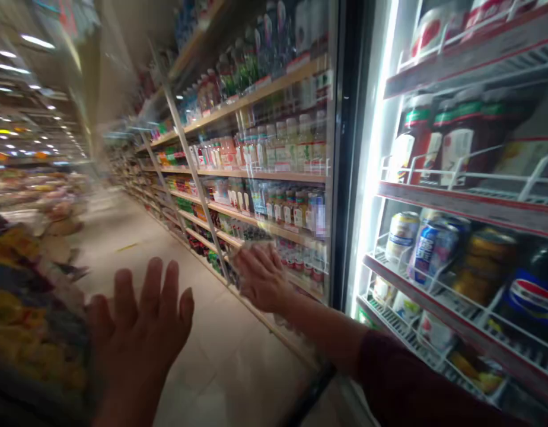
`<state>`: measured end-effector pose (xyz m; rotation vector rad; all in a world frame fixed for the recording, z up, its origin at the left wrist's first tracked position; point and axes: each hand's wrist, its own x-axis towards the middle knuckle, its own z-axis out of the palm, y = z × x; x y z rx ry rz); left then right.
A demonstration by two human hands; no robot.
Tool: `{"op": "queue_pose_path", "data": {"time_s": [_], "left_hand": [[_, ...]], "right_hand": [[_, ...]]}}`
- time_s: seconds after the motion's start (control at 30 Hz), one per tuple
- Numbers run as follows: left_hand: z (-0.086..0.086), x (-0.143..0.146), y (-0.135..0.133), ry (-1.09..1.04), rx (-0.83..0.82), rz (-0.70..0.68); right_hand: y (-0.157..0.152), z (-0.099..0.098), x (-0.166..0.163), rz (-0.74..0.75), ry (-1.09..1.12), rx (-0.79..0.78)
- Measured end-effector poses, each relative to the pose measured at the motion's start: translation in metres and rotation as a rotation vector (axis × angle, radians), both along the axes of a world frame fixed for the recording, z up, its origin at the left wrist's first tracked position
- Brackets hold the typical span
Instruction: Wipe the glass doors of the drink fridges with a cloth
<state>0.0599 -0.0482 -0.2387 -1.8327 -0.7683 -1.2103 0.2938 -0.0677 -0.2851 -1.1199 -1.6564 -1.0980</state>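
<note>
My left hand (138, 320) is raised over the aisle floor at the lower left, its fingers stretched and spread, with nothing in it. My right arm, in a dark sleeve, reaches forward from the lower right. Blurred by motion, my right hand (261, 277) is in front of a glass pane (251, 133) through which shelves show. Its fingers look bent and pressed together; a pale smear lies at their tips, and I cannot make out what it is. Whether the hand touches the glass I cannot tell.
To the right stands a lit drinks cooler with a wire shelf (463, 201), several bottles (456, 142), a blue can (425, 249) and a Pepsi bottle (534, 296). Bottle shelves (260, 175) line the aisle floor (109, 228). Blurred yellow packages (34, 296) are at left.
</note>
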Motion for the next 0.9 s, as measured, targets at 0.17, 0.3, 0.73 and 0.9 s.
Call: {"op": "queue_pose_path", "data": {"time_s": [0.17, 0.3, 0.73, 0.9], "left_hand": [[-0.002, 0.001, 0.0, -0.005, -0.006, 0.02], [0.0, 0.003, -0.002, -0.026, -0.018, 0.021], [0.0, 0.006, 0.005, -0.024, 0.014, 0.041], [0.0, 0.005, 0.009, 0.004, 0.035, 0.056]], "right_hand": [[0.008, 0.045, 0.043, -0.092, 0.409, 0.053], [0.012, 0.002, 0.068, -0.097, 0.626, 0.126], [0.014, 0.079, -0.008, -0.079, 0.339, 0.019], [-0.001, 0.09, -0.051, 0.006, 0.054, 0.075]]}}
